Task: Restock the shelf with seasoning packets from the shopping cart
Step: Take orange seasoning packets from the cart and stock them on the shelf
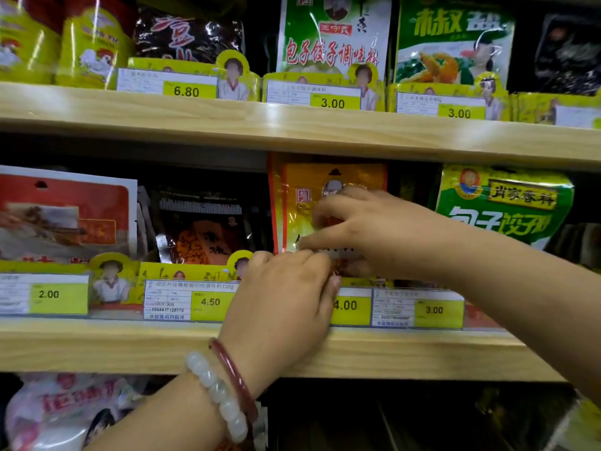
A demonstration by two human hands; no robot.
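Observation:
An orange-yellow seasoning packet stands upright on the middle wooden shelf, behind the 4.00 price tag. My right hand reaches in from the right and its curled fingers grip the packet's front. My left hand, with two bracelets on the wrist, comes from below and pinches the packet's lower edge at the shelf's front lip. The lower part of the packet is hidden behind both hands. The shopping cart is out of view.
Beside the packet stand a dark packet on the left and a green packet on the right. A red-and-white packet sits further left. The upper shelf holds green, black and yellow packets. More packets lie below.

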